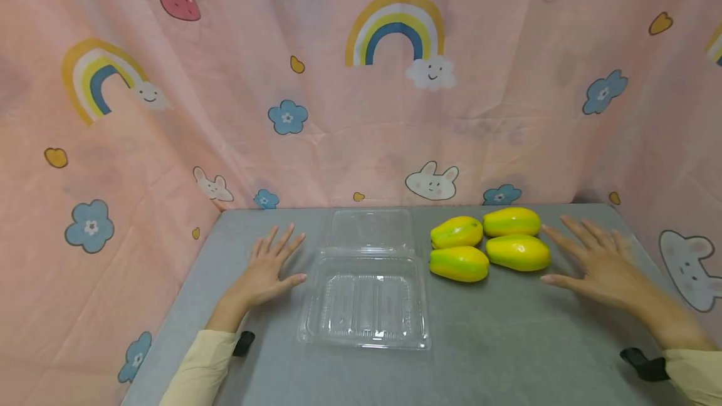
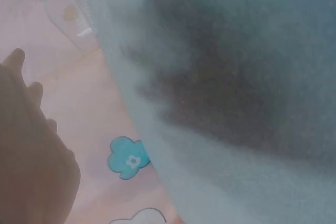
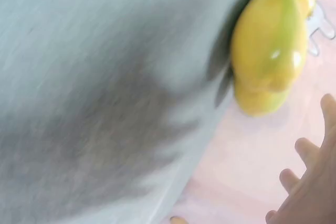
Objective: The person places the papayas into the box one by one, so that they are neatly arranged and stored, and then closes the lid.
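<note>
On the grey table lies a clear plastic clamshell box (image 1: 369, 346), its lid (image 1: 369, 230) folded back toward the curtain. To its right sit several yellow-green papayas, grouped in two rows; the front right papaya (image 1: 517, 252) also shows large in the right wrist view, as a papaya (image 3: 268, 40) above the table. My left hand (image 1: 267, 271) is spread left of the box, thumb pointing at its side, holding nothing. My right hand (image 1: 600, 262) is spread just right of the papayas, fingertips near them, also holding nothing. In the left wrist view the left hand (image 2: 31, 156) appears at the edge.
A pink curtain (image 1: 338, 143) with rainbows, flowers and rabbits stands behind the table and on both sides. The grey tabletop (image 1: 496, 349) extends in front of the papayas. Each wrist wears a black strap, and the sleeves are cream.
</note>
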A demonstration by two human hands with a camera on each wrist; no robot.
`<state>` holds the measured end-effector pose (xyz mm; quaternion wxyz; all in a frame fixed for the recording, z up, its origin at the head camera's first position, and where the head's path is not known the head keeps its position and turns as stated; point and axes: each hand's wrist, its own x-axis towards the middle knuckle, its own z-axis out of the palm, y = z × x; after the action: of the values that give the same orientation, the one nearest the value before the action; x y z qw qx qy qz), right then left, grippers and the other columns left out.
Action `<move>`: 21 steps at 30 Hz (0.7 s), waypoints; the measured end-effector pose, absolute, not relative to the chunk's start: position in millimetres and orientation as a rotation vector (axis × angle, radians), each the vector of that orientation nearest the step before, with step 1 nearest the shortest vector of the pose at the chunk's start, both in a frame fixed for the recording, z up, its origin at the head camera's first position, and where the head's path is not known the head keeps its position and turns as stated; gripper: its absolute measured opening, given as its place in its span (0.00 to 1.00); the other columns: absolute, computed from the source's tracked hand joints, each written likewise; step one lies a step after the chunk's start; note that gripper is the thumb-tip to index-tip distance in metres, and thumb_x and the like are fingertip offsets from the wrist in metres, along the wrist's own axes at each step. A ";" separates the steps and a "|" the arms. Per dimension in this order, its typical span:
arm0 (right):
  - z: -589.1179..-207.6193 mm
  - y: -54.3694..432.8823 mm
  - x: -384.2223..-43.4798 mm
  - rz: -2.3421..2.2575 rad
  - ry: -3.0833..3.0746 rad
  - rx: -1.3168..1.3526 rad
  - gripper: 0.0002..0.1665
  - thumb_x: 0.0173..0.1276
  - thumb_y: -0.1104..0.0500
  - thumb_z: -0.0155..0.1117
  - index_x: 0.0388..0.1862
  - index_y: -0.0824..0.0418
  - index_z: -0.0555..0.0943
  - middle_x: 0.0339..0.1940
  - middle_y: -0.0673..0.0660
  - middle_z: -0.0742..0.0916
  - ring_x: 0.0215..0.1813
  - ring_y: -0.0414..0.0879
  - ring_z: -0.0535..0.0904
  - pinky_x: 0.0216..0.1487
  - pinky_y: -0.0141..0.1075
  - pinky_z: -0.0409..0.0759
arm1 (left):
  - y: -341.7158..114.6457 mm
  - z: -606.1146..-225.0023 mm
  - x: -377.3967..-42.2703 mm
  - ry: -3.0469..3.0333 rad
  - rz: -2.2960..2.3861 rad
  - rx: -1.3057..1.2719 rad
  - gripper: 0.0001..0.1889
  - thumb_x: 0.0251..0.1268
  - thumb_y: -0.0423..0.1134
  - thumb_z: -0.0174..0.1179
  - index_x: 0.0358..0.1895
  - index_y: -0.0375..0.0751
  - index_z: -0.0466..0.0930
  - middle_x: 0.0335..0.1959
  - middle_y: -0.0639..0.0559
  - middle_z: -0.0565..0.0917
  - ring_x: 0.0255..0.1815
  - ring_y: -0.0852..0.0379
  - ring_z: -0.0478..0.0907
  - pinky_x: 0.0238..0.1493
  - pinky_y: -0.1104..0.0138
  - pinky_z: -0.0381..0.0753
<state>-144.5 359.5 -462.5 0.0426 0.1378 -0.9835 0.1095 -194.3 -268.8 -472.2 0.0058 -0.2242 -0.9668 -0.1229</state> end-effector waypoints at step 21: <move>-447.3 275.0 -150.6 0.631 -2.915 0.467 0.54 0.49 0.35 0.77 0.73 0.50 0.68 0.69 0.68 0.73 0.66 0.70 0.67 0.59 0.75 0.64 | -252.6 -470.1 -133.7 -2.852 -0.871 -0.877 0.46 0.49 0.50 0.75 0.74 0.50 0.65 0.79 0.49 0.61 0.79 0.32 0.52 0.66 0.26 0.58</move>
<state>-150.6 275.0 -447.3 0.0611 0.1544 -0.9638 0.2087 -133.7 -252.6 -470.1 0.0169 -0.2821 -0.9174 -0.2801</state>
